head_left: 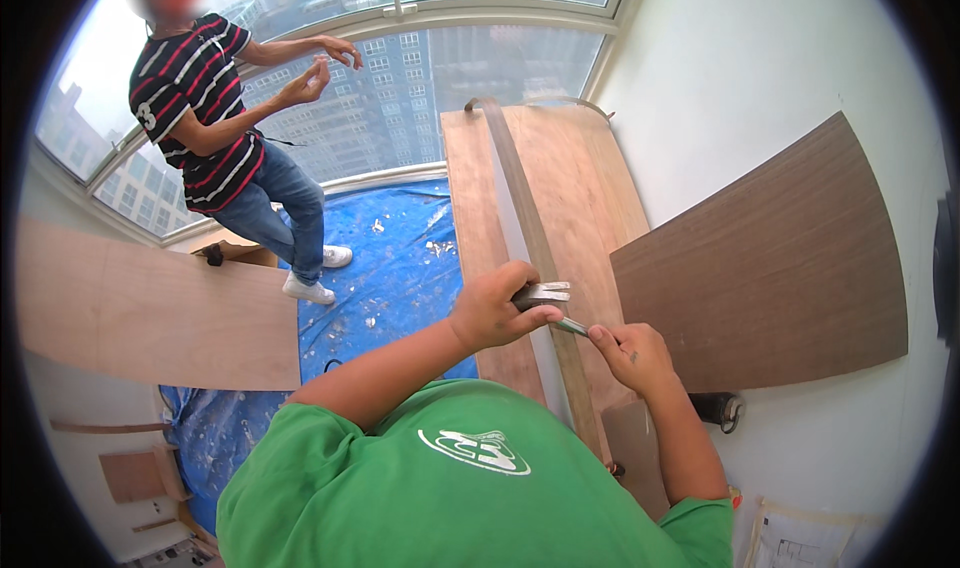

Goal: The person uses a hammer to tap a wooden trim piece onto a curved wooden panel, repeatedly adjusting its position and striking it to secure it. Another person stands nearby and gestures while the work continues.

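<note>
My left hand (497, 306) is closed around a claw hammer (541, 295), its silver split claw pointing right. The left thumb reaches to the tip of a slim tool with a metal blade (572, 326). My right hand (632, 356) grips that tool from the other end; its handle is hidden in the fingers, so I cannot tell its exact kind. Both hands are above a long brown wood strip (527, 200), which runs away from me over a light plywood panel (590, 183). A pale strip (512, 203) shows along the brown one's left side.
A person (205, 118) in a striped shirt stands at the far left by the window, both hands raised. Blue sheeting (385, 238) with scraps covers the floor. A dark brown panel (770, 268) leans at the right wall; a light panel (150, 303) lies left. A black cylinder (715, 409) is near my right forearm.
</note>
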`<state>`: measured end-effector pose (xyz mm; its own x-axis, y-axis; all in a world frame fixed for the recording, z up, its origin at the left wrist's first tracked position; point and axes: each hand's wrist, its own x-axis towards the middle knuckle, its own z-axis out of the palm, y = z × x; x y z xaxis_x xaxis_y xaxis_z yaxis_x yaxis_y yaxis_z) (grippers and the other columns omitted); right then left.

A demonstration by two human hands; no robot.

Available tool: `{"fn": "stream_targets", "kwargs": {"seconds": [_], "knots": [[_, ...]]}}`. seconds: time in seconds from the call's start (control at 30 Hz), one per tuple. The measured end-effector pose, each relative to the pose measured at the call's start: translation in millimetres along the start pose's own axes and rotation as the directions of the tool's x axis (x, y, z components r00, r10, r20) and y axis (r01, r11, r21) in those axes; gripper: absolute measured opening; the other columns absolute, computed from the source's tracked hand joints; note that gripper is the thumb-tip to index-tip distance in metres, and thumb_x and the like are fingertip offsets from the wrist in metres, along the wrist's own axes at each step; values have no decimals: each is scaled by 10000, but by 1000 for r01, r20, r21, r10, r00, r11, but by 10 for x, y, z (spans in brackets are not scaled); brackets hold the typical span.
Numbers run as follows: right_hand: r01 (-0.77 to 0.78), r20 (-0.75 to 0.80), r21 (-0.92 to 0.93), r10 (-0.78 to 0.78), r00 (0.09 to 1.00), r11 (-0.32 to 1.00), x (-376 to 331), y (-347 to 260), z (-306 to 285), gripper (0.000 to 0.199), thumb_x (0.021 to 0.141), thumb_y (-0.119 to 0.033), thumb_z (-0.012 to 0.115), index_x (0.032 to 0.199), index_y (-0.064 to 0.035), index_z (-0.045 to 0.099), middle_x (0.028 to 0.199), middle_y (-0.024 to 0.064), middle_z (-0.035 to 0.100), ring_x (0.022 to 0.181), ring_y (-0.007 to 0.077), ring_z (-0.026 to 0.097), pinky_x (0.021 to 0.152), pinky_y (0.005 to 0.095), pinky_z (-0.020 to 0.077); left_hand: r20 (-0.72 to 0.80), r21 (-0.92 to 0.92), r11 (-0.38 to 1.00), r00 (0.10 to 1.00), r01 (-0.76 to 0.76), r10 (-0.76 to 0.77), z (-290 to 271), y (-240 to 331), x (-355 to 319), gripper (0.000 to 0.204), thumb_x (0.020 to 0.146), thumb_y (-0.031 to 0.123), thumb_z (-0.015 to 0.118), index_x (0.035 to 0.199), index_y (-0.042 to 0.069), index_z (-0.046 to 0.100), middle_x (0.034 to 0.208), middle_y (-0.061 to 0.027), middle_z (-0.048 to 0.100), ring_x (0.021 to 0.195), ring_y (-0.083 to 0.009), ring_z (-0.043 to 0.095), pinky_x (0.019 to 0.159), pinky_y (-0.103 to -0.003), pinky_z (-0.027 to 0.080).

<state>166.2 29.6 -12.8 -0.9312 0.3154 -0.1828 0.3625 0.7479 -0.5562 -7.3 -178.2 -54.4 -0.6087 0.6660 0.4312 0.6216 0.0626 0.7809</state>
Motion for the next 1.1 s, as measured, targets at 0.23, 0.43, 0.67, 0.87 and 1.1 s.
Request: {"fn": "stream_targets", "kwargs": {"seconds": [0.23,0.43,0.67,0.87,1.1], "knots": [[-5,83,-188,21,996,982,352,-208,-157,756,964,-724,520,671,-53,705,597,189,591,616,416,615,559,488,470,-25,-59,984,985,166,-168,-104,-77,32,335,912,315,802,819,52,616,671,-147,581,575,-315,590,544,-399,460],[-12,132,-231,44,990,973,735,-293,-259,774,953,-725,546,690,-16,715,592,207,581,604,424,607,574,488,480,-62,-83,970,970,229,-234,-179,-248,242,247,917,208,761,814,26,628,673,-173,589,577,-329,594,552,-402,466],[-22,102,-235,47,994,972,1104,-348,-260,822,941,-784,496,593,-52,636,547,162,546,563,380,576,528,470,447,-117,-171,964,967,204,-226,-209,-526,474,185,916,138,724,831,16,614,665,-160,577,574,-245,578,554,-371,459],[-20,101,-243,45,994,970,1432,-393,-307,833,931,-799,500,585,-51,618,534,138,526,549,335,568,515,450,429,-133,-218,944,951,247,-280,-247,-748,705,200,918,132,720,817,21,587,653,-146,569,567,-211,559,551,-359,452],[-59,131,-234,92,987,970,1770,-484,-335,846,919,-826,486,620,-51,648,551,124,538,562,312,565,518,432,427,-173,-234,945,947,227,-270,-319,-990,954,205,916,138,722,817,20,587,658,-124,573,578,-192,550,557,-350,447]]}}
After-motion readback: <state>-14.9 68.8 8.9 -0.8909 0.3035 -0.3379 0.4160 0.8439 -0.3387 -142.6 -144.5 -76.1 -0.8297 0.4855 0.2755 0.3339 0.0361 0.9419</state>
